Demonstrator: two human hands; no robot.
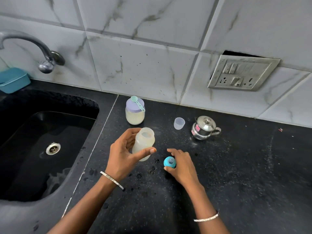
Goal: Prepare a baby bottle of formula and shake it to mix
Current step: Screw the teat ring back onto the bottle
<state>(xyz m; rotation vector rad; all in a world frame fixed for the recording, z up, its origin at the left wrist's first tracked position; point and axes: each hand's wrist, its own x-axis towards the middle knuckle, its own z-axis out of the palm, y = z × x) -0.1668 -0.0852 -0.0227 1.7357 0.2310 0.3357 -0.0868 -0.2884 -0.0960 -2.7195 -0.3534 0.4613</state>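
Observation:
My left hand (pixel 122 155) grips a translucent baby bottle (pixel 143 142) around its body, just above the black counter; its mouth is uncovered and pale liquid shows inside. My right hand (pixel 183 163) rests on the counter, fingers closed around the blue nipple cap (pixel 169 162), to the right of the bottle. Behind them stands a jar of pale formula powder (pixel 135 115) with a lilac lid, and a green scoop (pixel 137 102) lies on that lid.
A small clear cup (pixel 179 123) and a steel kettle (pixel 203 128) stand at the back right. A black sink (pixel 42 146) with a tap (pixel 45 63) fills the left. A blue tub (pixel 13 80) sits behind it. Water drops dot the counter (pixel 244 166).

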